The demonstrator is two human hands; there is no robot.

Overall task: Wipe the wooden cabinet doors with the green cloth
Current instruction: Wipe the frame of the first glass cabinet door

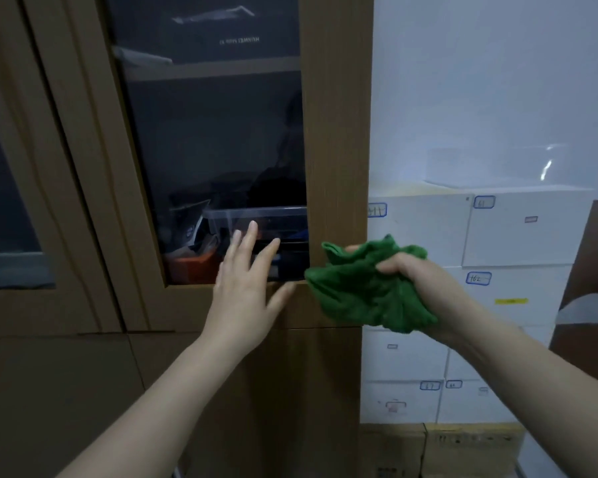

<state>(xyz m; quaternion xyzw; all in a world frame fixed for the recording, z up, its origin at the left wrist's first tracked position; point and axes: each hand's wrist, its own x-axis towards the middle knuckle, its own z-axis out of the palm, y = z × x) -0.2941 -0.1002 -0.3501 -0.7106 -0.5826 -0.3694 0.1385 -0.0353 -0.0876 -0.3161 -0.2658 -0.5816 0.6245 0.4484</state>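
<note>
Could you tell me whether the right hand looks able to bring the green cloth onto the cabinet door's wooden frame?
Probably yes: the right hand grips the green cloth right beside the frame, with nothing between.

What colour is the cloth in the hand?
Green; the cloth shows clearly in the head view.

Cabinet shelf [218, 69] behind glass; clear bin [256, 219] on lower shelf.
</note>
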